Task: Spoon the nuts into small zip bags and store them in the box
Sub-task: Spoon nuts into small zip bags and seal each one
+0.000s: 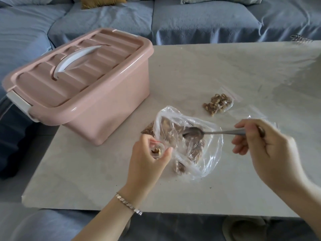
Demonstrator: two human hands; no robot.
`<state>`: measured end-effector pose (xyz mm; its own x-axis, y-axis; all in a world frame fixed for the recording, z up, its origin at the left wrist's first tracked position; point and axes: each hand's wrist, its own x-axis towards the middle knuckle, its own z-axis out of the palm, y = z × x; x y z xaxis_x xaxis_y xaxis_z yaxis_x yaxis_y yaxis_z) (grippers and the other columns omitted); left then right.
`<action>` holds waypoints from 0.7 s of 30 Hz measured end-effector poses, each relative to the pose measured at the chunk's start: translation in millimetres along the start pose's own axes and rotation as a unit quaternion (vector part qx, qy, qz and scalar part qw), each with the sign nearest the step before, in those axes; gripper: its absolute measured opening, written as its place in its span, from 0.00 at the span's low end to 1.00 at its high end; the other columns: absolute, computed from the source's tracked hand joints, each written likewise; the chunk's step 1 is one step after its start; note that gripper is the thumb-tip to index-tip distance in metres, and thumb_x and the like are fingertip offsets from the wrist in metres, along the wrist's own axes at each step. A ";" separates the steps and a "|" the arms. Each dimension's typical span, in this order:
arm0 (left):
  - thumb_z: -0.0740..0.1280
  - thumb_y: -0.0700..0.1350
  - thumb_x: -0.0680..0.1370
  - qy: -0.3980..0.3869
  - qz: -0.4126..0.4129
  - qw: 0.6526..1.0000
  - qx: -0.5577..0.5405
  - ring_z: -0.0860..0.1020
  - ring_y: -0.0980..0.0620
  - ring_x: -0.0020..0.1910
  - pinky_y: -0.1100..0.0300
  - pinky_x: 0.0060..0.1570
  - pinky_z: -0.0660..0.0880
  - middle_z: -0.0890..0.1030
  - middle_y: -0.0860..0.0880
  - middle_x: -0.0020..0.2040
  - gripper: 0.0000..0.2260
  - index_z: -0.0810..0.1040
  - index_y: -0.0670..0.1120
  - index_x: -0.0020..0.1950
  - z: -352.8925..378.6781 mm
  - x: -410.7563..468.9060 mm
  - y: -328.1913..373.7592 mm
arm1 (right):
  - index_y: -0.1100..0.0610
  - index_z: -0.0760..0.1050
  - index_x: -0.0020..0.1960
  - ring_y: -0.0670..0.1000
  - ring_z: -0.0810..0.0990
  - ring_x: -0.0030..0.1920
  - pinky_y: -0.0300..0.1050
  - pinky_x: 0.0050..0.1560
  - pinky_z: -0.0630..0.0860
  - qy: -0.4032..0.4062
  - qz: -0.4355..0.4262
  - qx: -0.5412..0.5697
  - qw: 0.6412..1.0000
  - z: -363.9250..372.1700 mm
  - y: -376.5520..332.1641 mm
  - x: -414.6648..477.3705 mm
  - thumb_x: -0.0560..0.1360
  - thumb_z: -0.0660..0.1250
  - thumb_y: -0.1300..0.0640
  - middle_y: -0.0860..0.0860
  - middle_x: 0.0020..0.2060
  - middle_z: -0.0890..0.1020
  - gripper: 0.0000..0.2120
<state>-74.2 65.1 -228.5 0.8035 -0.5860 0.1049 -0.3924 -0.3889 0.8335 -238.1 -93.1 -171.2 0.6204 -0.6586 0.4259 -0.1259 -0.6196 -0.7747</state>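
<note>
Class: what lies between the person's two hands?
Head view: the large clear bag of nuts, and the bowl of the spoon.

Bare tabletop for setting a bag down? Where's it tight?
Free: the far table stretch between the pink box, the sofa and the filled zip bag; also the near-edge strip this side of the loose nut bag. Crowded: centre, where left hand with small zip bag and right hand with spoon meet over it.

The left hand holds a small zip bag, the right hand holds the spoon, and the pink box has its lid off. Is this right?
Not quite: the head view shows the pink box with its lid on. The left hand, small zip bag, right hand and spoon are as stated.
</note>
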 end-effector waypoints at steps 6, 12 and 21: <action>0.70 0.56 0.70 -0.094 -0.102 0.990 -0.007 0.77 0.60 0.34 0.64 0.32 0.72 0.78 0.54 0.44 0.13 0.68 0.53 0.45 -1.2 -2.6 4.2 | 0.46 0.73 0.45 0.46 0.80 0.33 0.37 0.35 0.77 -0.044 0.096 0.023 0.994 25.5 21.8 -21.7 0.75 0.54 0.52 0.49 0.32 0.80 0.09; 0.68 0.55 0.71 -0.149 -0.103 0.983 0.039 0.77 0.61 0.43 0.63 0.42 0.76 0.77 0.56 0.46 0.12 0.70 0.52 0.49 8.3 -5.7 5.2 | 0.42 0.74 0.45 0.47 0.79 0.33 0.32 0.36 0.74 -0.107 0.096 0.028 0.989 8.3 21.9 -28.8 0.75 0.54 0.41 0.44 0.35 0.80 0.11; 0.67 0.55 0.73 -0.175 -0.103 0.976 0.078 0.77 0.57 0.43 0.62 0.40 0.75 0.77 0.53 0.46 0.14 0.69 0.49 0.52 19.2 -7.9 6.4 | 0.59 0.76 0.43 0.54 0.78 0.26 0.40 0.28 0.75 -0.090 0.259 0.097 0.957 7.9 27.9 -28.4 0.80 0.54 0.64 0.56 0.31 0.81 0.14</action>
<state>-91.7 53.6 -234.4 0.6810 -0.6805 -0.2704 -0.3240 -0.6112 0.7221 -253.1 -88.3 -208.7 0.6390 -0.7608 -0.1135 -0.3175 -0.1265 -0.9398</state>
